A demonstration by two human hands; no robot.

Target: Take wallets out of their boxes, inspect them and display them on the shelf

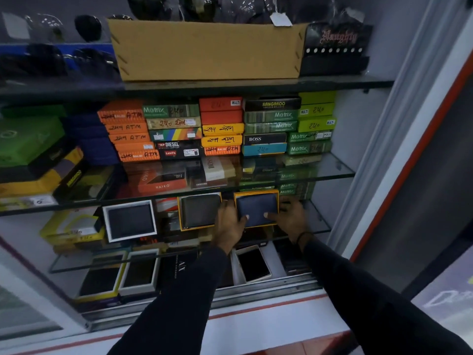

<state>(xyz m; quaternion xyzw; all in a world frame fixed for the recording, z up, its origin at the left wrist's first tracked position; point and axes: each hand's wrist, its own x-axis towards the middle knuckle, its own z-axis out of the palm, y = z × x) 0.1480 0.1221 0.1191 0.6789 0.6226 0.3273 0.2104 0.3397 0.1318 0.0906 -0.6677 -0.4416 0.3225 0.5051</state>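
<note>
A dark blue wallet [257, 208] stands tilted in an orange-edged open box [256, 193] on the lower glass shelf [316, 221]. My left hand [229, 224] grips the wallet's left edge, thumb on its front. My right hand [291, 213] holds the right side, thumb pressed on the front. To the left, a dark wallet in an orange-edged box [198, 211] leans upright, and further left a black wallet sits in a white-framed box [130, 220].
Stacks of closed coloured wallet boxes [220, 129] fill the glass shelf above. A cardboard box [207, 49] sits on the top shelf. Below lie more open boxes [138, 272] and a phone-like item [253, 262]. The cabinet frame [384, 149] borders the right.
</note>
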